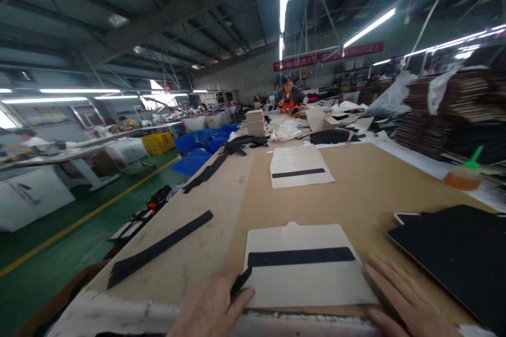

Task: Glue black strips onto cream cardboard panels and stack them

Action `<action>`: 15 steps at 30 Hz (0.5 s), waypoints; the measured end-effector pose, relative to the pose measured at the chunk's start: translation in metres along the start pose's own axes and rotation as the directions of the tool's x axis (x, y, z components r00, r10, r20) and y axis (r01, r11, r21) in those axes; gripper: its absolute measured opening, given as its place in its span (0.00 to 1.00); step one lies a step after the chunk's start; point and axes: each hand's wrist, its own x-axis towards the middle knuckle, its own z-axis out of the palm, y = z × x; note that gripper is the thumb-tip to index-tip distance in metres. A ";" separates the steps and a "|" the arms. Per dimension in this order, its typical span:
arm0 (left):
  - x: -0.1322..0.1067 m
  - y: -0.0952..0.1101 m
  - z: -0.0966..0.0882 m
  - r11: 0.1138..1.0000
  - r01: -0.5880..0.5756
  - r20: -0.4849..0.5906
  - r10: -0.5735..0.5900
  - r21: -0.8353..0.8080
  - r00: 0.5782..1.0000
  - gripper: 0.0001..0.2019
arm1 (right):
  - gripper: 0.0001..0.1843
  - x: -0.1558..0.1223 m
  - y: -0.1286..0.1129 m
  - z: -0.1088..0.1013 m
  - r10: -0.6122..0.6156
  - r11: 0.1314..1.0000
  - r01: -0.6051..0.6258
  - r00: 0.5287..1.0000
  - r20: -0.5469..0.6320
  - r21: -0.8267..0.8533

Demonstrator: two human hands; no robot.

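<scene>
A cream-coloured panel [304, 287] lies flat right before me, with a black strip [300, 257] across its middle. At its left edge, my left hand [213, 300] is closed, a short length of black strip [241, 280] showing between thumb and fingers. My right hand [409, 295] rests with stretched fingers along the panel's right edge and holds nothing. Farther up the table stands a pile of similar cream panels [298, 160], its top one bearing a black strip. Loose black strips [160, 247] lie to the left.
Black panels [454, 258] lie at right on the brown tabletop [367, 189]. Beyond them is a bottle with a green nozzle [466, 171]. Dark strips [245, 142] and stacked boards [256, 122] sit farther back. A person [290, 96] works at the far end. Blue bins [192, 160] stand left.
</scene>
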 end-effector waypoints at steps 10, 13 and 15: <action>-0.003 0.079 0.024 0.572 0.148 0.275 0.142 -0.807 0.951 0.16 | 0.23 0.053 -0.148 -0.032 0.068 0.712 -0.161 0.985 0.160 0.684; -0.002 0.092 0.028 0.576 0.142 0.291 0.175 -0.805 0.941 0.14 | 0.28 0.056 -0.150 -0.021 0.058 0.688 -0.162 0.984 0.169 0.708; 0.000 0.095 0.031 0.545 0.169 0.299 0.159 -0.821 0.941 0.15 | 0.27 0.054 -0.144 -0.014 0.045 0.730 -0.116 0.992 0.121 0.673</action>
